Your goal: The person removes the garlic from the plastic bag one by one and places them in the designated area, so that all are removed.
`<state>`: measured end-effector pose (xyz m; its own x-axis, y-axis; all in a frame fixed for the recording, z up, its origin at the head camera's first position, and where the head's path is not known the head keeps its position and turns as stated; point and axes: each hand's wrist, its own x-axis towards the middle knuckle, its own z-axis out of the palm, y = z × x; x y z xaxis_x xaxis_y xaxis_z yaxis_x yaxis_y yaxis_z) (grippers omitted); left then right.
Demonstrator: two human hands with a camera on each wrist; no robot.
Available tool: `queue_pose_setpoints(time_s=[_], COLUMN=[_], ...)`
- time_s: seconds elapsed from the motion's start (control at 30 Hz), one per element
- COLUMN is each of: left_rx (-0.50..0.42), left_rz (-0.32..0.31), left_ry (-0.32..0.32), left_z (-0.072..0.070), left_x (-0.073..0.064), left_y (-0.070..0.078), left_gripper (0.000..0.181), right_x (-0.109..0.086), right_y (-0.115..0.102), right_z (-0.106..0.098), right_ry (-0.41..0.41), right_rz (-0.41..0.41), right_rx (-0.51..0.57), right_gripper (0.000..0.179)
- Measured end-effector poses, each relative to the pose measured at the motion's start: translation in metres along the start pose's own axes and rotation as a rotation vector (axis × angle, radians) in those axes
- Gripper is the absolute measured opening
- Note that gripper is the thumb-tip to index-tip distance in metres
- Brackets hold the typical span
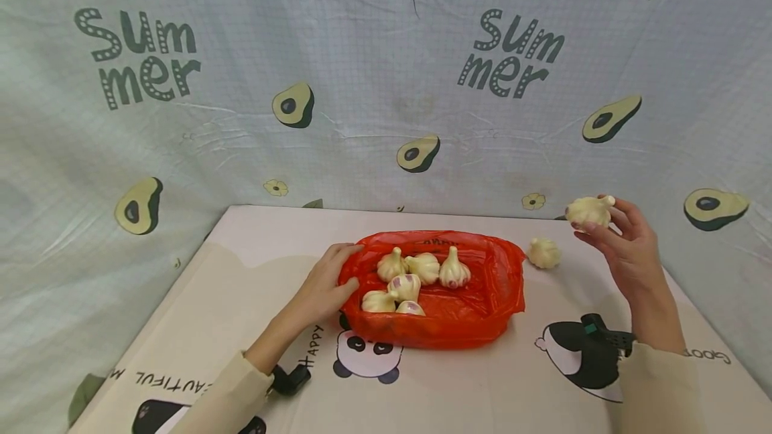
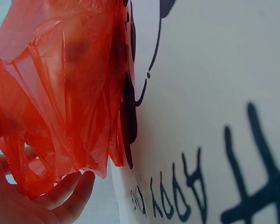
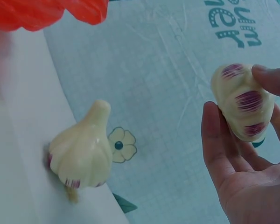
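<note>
In the head view a red plastic bag [image 1: 446, 335] stands with its mouth wide, several garlic bulbs [image 1: 454, 269] lying inside, mostly toward its left half. My left hand [image 1: 328, 281] holds the bag's left edge; in the left wrist view its fingers [image 2: 77, 198] curl at the thin red film [image 2: 60, 102]. On the right, my right hand [image 1: 633, 250] is raised and pinches one garlic bulb [image 1: 588, 211] between thumb and fingers. Purple streaks mark that held bulb [image 3: 245, 102] in the right wrist view. Another garlic bulb [image 1: 544, 253] sits on the table just right of the bag.
A white table [image 1: 482, 394] with printed pandas and lettering carries everything. Behind it hangs a pale cloth [image 1: 350, 39] with avocado prints, which also closes off the left and right sides. Dark wrist-camera mounts [image 1: 292, 379] sit at both cuffs.
</note>
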<state>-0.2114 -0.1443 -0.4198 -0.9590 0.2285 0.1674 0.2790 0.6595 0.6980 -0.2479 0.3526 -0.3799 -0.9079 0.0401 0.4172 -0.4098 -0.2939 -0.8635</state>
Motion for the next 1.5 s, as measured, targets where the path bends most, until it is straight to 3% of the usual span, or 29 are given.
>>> queue_pose_setpoints(time_s=[0.53,0.7,0.9,1.1,1.3,1.5], left_rx=[0.008,0.002,0.0,-0.001,-0.001,-0.004], left_rz=[-0.004,0.006,0.016,0.018,0.02,0.023], left_ry=[-0.004,-0.006,0.0,-0.002,0.0,0.001], left_z=[0.002,0.003,0.002,0.001,-0.001,-0.002], left_x=[-0.001,-0.001,-0.001,0.0,0.0,0.0], left_y=[-0.003,-0.004,-0.003,-0.002,-0.002,-0.001], left_gripper=[0.059,0.059,0.058,0.058,0.058,0.057], right_x=[-0.005,-0.006,-0.005,-0.006,-0.004,-0.003], right_y=[0.009,0.017,0.032,0.046,0.055,0.06], right_z=[-0.025,-0.036,-0.045,-0.048,-0.046,-0.043], right_ry=[0.29,0.339,0.379,0.424,0.439,0.415], right_rz=[0.133,0.169,0.242,0.38,0.451,0.559], right_rx=[0.015,0.01,-0.113,-0.281,-0.363,-0.559], right_gripper=[0.048,0.047,0.052,0.077,0.071,0.076])
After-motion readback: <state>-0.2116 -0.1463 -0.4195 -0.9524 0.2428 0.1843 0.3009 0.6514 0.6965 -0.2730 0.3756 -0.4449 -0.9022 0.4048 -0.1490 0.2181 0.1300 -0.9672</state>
